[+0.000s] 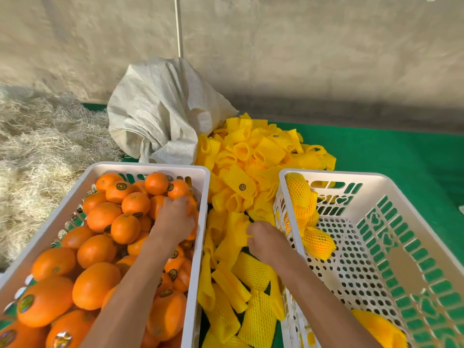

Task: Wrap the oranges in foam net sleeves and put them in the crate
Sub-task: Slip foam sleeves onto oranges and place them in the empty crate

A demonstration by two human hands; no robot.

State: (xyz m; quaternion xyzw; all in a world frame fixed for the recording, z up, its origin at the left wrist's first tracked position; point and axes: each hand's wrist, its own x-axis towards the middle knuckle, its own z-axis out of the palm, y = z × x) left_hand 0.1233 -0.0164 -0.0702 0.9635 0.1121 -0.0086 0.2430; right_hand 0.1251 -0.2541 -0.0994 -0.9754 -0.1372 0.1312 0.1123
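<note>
Left hand: the left hand is laid over an orange at the right wall of the full crate, fingers curled round the fruit, apparently so that it can be lifted out.
Right hand: the right hand is lowered onto the heap of foam net sleeves just right of the full crate; one yellow sleeve is pinched at its edge, seemingly to have it ready for the fruit.
Loose oranges: the unwrapped oranges are piled high in the full crate, labels showing on many.
Sleeve heap: the sleeves are spread between the full crate and the receiving crate, judged to be placed there so both hands reach them and the fruit at once.
Receiving crate: it is set beyond the heap from the full crate; a few wrapped oranges lie against its near-left wall, one more at its bottom corner, most of its perforated floor bare.
Sack: a white woven sack is slumped behind the full crate.
Progress: the task is judged to be at an early stage.
</note>
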